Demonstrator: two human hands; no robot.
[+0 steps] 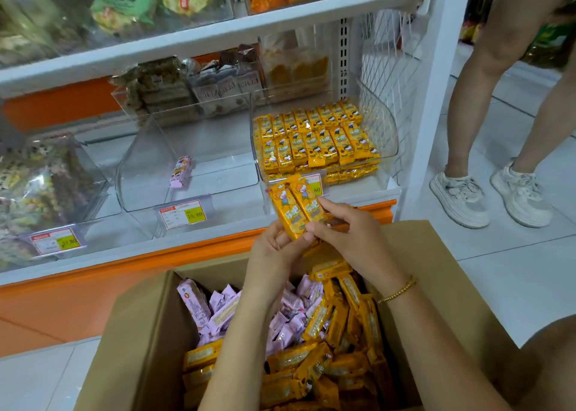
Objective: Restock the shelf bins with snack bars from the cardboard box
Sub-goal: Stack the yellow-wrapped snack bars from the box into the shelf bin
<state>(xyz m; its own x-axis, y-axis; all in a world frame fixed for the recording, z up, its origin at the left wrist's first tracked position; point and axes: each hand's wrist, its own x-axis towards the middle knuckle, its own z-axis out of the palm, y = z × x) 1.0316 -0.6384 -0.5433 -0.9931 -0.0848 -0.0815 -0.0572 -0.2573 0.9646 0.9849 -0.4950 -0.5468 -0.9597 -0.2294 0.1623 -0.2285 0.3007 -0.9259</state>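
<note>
The yellow bars [293, 211] I'm holding are wrapped in glossy plastic film that catches the light, and the purple bars [218, 311] have the same shiny film. My cardboard box [140, 326] is matt brown and slightly fibrous. The bins [146, 148] are clear, smooth, glossy plastic. The shelf [218, 27] looks like smooth white-painted metal, and its side panel [386, 76] is white wire mesh. The floor tiles [498, 254] have a soft sheen. My bracelet [399, 290] is gold-coloured beads.

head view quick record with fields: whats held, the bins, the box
held: at least two yellow-wrapped snack bars, pinched between left grip and right grip
stocked: right-hand clear plastic bin, packed with rows of yellow bars
nearly empty: middle clear plastic bin, one pink-wrapped bar inside
box: open brown cardboard box, loose pink bars left, loose yellow bars right
bystander: white sneakers at right
</note>
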